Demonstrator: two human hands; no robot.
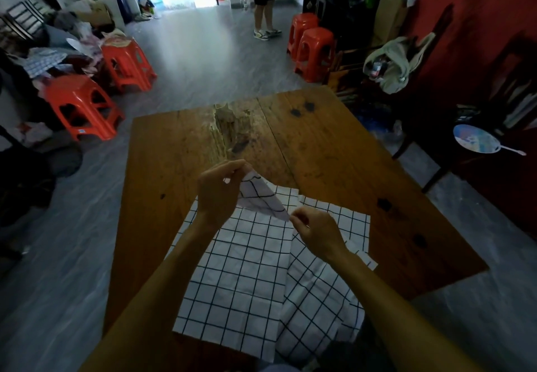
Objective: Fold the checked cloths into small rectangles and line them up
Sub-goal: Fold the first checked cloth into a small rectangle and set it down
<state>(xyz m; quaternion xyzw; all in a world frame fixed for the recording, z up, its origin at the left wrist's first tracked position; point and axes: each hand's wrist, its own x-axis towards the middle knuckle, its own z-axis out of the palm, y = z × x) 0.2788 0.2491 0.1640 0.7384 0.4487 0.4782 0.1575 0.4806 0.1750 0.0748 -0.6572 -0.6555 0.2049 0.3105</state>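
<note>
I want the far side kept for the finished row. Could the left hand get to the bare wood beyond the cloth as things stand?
Probably yes. The left hand already pinches a lifted corner of the checked cloth near its far edge, and the table beyond lies bare, with nothing standing between.

Cluttered home living room: worn wooden table (319, 150), red plastic stools (82, 107), clothes heaps (66, 51).

Two bare forearms come up from the lower edge of the frame toward its centre. The left hand (216, 194) and the right hand (315, 230) wear no gloves, rings, watch or wristband, and no sleeve shows anywhere along either arm.
</note>
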